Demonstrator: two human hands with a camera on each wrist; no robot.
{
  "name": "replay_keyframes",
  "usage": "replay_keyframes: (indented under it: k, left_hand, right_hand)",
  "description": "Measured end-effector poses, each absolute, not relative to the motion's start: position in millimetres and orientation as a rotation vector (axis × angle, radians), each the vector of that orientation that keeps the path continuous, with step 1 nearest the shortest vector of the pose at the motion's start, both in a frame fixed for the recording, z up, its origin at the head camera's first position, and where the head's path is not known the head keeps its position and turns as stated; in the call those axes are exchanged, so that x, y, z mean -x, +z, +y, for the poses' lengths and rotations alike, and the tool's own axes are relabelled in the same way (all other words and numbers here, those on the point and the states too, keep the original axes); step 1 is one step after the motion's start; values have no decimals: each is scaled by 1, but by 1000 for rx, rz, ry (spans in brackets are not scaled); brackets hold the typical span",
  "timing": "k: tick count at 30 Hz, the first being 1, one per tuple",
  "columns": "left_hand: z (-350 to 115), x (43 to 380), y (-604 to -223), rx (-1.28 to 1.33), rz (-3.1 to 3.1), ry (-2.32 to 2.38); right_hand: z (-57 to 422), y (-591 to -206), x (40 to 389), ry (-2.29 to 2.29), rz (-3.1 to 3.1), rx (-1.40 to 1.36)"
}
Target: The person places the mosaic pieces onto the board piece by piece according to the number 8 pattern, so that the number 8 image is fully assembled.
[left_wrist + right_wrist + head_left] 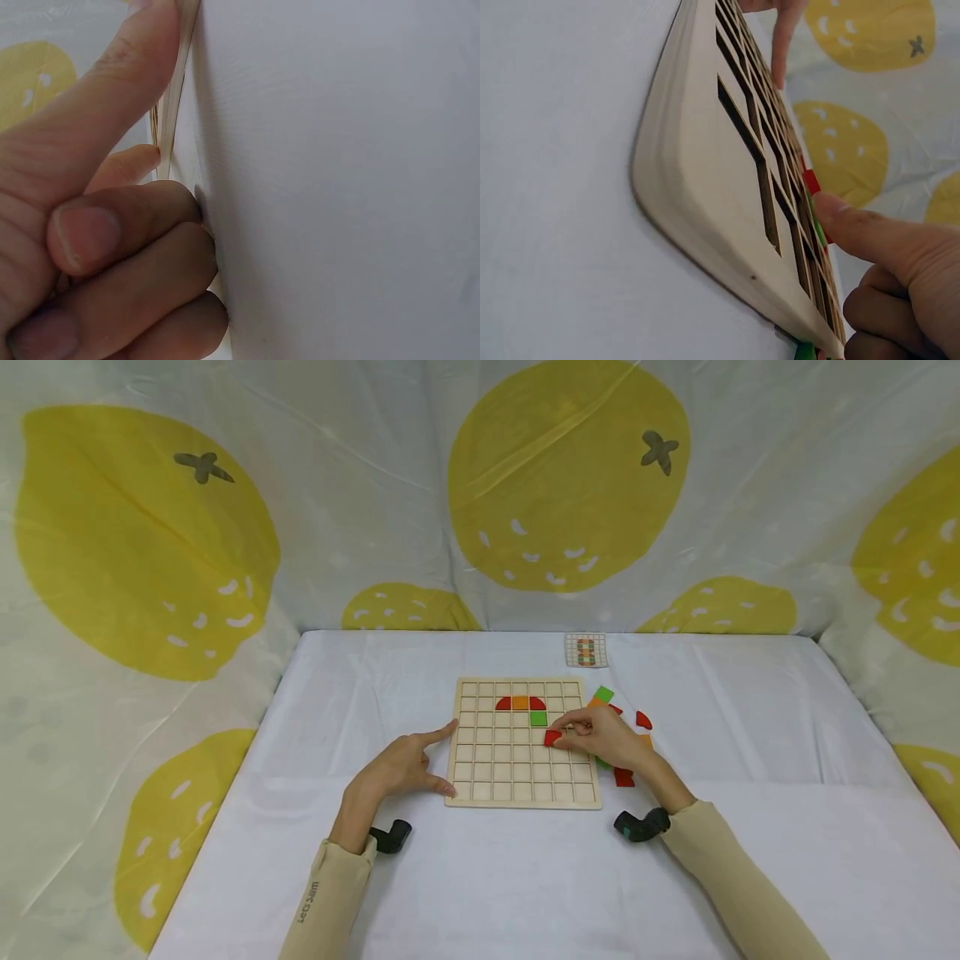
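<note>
Right grip (603, 737) pinches red piece (552, 738) over board (483, 772)

The piece juts left from the fingertips, which hide its outline; its long axis is unclear. The left grip (397, 767), released, touches the board's left edge with spread thumb and index finger; only the left wrist view shows 3 fingers curled beneath. The right hand partly covers loose pieces (624, 777) on the table (510, 885).
</note>
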State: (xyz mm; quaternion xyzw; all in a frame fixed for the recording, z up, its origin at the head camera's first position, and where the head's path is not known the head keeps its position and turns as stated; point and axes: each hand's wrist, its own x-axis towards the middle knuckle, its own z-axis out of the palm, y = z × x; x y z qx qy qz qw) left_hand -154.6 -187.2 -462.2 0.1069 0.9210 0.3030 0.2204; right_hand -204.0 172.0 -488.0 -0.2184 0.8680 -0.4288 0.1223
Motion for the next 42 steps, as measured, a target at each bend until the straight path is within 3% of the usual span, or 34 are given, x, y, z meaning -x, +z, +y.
replay_keyframes:
  k: [31, 42]
  left_hand:
    - [-187, 156, -464, -278, 2551, 821]
    - [-187, 156, -463, -275, 2542, 836]
  right_hand:
    - [152, -494, 214, -1302, 2520, 599]
    - [165, -489, 200, -1344, 2539, 471]
